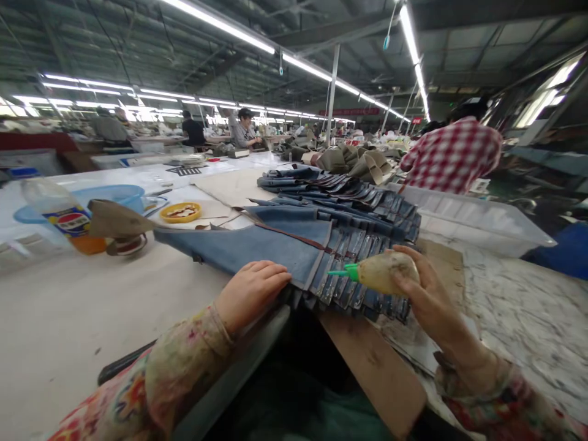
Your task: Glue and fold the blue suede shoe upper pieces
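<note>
- Found in the right hand [429, 297]?
- Bottle [386, 273], firmly gripped, with green nozzle [351, 272] over shiny strips [361, 244] of the blue stack [340, 199] on the table [68, 312].
- Noted at the left hand [252, 291]?
- Laid over the near edge of the top piece [234, 244]; cannot tell whether pinching.

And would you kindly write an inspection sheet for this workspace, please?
Surface: pale table, dark-marked at right.
Work things: overlapping blue pieces in a fanned pile; squeeze bottle with green nozzle.
Clutter: yellow dish, blue basin, drink bottle, at left.
Hands: left hand lies on the blue pieces; right hand holds the squeeze bottle.
Cables: thin cord hanging overhead.
Surroundings: person in red-checked shirt at right; strip lights above.
</note>
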Tool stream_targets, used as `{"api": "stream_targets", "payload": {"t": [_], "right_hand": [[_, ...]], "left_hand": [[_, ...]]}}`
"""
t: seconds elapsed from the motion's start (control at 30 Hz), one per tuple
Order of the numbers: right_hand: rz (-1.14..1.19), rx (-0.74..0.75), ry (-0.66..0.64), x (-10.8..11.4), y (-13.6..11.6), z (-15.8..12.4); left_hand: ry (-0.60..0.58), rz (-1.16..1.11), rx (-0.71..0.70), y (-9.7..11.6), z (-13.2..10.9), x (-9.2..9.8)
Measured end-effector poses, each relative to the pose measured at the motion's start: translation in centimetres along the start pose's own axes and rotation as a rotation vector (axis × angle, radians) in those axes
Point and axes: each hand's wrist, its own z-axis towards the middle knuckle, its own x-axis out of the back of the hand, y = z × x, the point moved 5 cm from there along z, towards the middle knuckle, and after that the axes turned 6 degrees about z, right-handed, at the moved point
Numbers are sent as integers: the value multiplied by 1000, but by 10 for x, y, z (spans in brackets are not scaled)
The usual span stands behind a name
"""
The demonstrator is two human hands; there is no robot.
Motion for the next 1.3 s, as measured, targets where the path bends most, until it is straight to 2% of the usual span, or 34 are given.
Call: {"api": "stream_targets", "payload": {"t": [0.13,0.27,0.5,0.63,0.73,0.83,0.93,1.0,1.07,1.13,1.2,1.23,1.3], "right_hand": [[-90,78,-114,-15,-10,-10],[-218,139,-179,-18,-6,-18],[-298,210,-241,-22,-4,-27],[-287,209,-202,-24,1,-15],[-275,191,-132,-21,7,2],[-274,182,-115,-18,6,8],[-272,188,-179,-19,2,1],[-273,202,-221,-21,-1,-3],[-289,227,-214,-22,-1,0],[-333,263,-168,-22,1,12],[-397,302,-132,-22,3,26],[-425,317,-125,-22,4,33],[-449,332,-130,-21,6,41]], "left_hand": [[8,-53,37,-3,-3,-7],[4,-49,58,-4,-6,-13],[-13,-49,88,-5,-8,-16],[-38,-79,95,-5,-7,-15],[-7,-127,46,11,-1,0],[-37,-246,-77,48,2,12],[-236,-389,-283,96,-8,-2],[-432,-431,-408,121,-25,-28],[-653,-395,-452,132,-44,-62],[-901,-286,-406,128,-62,-97],[-1151,-174,-299,115,-75,-121],[-1237,-142,-244,109,-78,-127],[-1266,-144,-152,100,-76,-127]]}}
